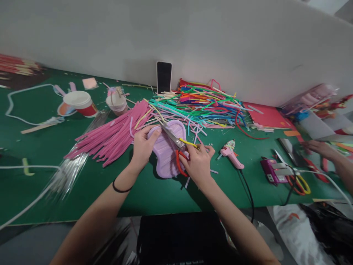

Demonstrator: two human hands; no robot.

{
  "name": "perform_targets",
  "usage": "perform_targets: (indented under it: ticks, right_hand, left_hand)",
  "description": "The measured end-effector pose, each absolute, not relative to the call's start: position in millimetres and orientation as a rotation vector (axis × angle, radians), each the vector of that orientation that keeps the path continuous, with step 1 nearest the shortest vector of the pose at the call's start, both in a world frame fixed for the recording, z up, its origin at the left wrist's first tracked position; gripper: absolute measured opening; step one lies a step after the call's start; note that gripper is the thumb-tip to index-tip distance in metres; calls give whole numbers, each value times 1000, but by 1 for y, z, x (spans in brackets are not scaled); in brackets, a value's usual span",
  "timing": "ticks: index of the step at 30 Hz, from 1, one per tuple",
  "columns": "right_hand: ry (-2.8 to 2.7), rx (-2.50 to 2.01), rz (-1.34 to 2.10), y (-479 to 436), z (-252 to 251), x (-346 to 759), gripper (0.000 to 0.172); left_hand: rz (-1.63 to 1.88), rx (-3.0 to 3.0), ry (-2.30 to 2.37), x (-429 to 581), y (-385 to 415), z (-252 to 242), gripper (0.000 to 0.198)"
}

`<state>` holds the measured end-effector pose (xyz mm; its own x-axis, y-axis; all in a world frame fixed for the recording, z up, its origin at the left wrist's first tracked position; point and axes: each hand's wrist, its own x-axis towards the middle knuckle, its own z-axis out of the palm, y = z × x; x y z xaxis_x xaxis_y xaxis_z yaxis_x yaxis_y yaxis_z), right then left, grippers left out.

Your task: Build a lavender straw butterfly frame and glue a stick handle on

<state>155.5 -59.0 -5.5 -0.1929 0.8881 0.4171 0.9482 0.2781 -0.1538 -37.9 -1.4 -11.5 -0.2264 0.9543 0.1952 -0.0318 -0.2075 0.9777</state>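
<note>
My left hand (pixel 145 144) grips the upper left edge of a lilac piece (pixel 165 162) with rounded lobes, built from strips laid side by side. In my right hand (pixel 200 162) is a pair of scissors (pixel 173 137) with one yellow and one red handle loop. Its blades lie over the top of the lilac piece, pointing up and left, close to my left fingertips. Whether the blades touch a strip cannot be made out. Left of my left hand spreads a fan of pink pipe cleaners (pixel 113 138).
Many coloured pipe cleaners (pixel 209 105) are heaped behind, below a propped phone (pixel 164 76). A pink glue gun (pixel 232 154) lies right, its cord crossing the table edge. Left stand paper cups (pixel 87 106). Another person's hand (pixel 321 149) is at far right, near a purple box (pixel 271 171).
</note>
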Motion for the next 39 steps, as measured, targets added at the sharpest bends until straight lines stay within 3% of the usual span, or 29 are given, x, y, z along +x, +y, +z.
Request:
perform_targets:
  ticks: [4, 19, 31, 35, 39]
  right_hand:
    - [-2101, -1636, -204, -58, -5, 155, 21]
    - [-1934, -2309, -161, -57, -3, 206, 33]
    - [-2116, -2187, -236, -64, -3, 209, 31]
    - [-2050, -2053, -73, -65, 9, 209, 28]
    - [-1893, -1846, 356, -67, 15, 210, 29]
  left_hand:
    - [1548, 1236, 1238, -38, -2, -9, 29]
    - [1446, 1217, 1341, -42, -4, 4, 26]
    - [1316, 955, 1305, -42, 2, 3, 23]
    - [1265, 896, 1252, -43, 4, 1, 22]
    - [1278, 771, 1173, -46, 9, -3, 25]
